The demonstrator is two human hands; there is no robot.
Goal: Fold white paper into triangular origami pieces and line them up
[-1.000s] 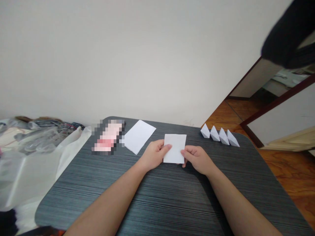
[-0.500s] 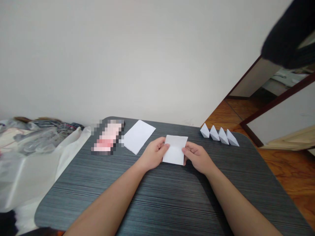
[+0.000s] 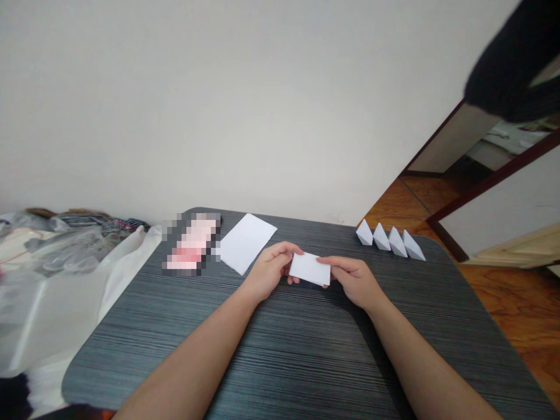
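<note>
I have the folded white paper (image 3: 309, 269) pinched at both ends between my left hand (image 3: 269, 271) and right hand (image 3: 354, 282), over the table (image 3: 262, 361). Squeezing harder could buckle it; slack fingers could drop it.

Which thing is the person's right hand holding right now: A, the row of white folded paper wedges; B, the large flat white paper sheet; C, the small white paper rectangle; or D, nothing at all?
C. The right hand grips one end of the small white paper rectangle, whose other end sits in the left hand.
</note>
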